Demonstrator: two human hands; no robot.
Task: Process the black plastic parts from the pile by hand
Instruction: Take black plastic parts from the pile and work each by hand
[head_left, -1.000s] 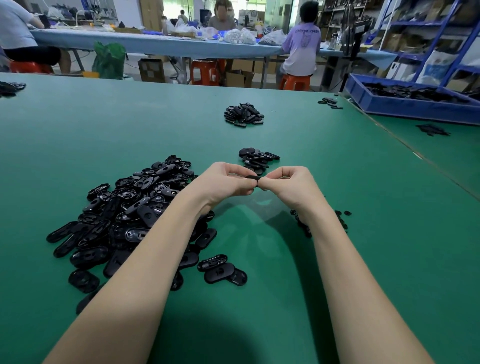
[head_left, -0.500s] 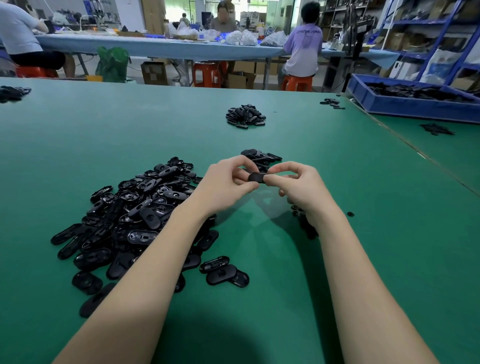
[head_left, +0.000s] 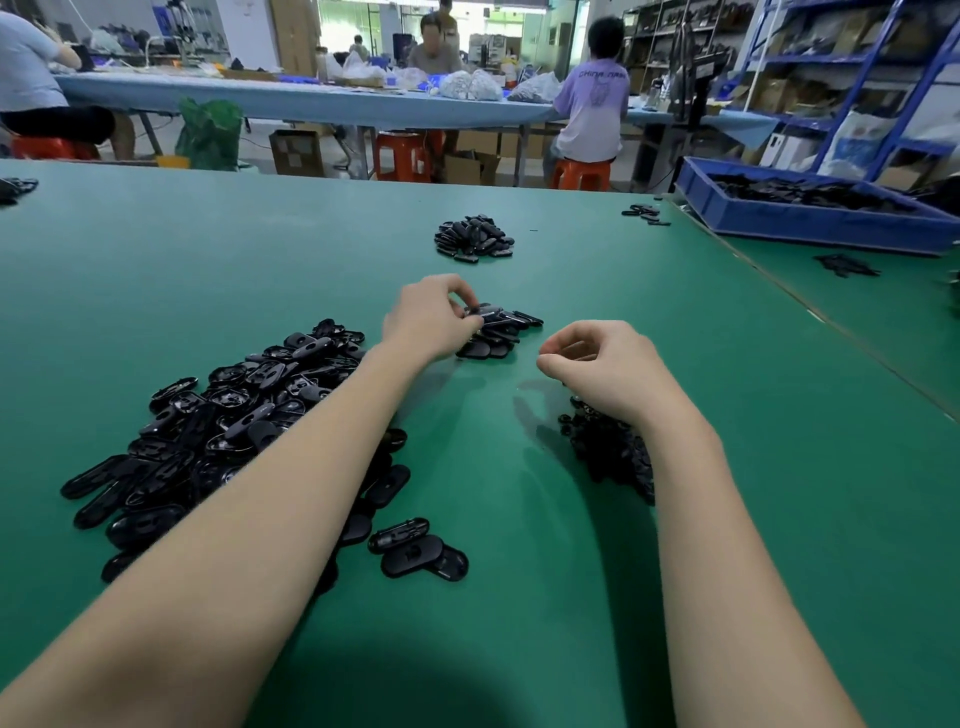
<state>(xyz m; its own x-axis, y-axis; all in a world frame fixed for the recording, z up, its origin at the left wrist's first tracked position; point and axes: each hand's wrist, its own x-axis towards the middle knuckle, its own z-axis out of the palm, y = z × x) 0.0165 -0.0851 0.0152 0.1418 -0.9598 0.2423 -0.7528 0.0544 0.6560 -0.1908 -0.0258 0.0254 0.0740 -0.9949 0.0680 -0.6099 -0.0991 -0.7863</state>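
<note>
L hand pinches a black part atop the small stack mid-table; R hand hovers w/ fingers loosely curled (holding nothing I can see) above tiny black scraps. Big pile sits left on the green table.

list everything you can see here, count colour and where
big pile of parts: one, black, on the table's left
small pile: one, black, centre, under the left hand
scrap heap: one, black, beneath the right wrist
far pile: one, black, further back at centre
loose parts: about three, black, near the big pile's front
table: one, green
bin: one, blue, far right, with black parts
stools: several, orange, background
left hand: pinches a part on the small pile
right hand: fingers curled, contents unclear
</note>
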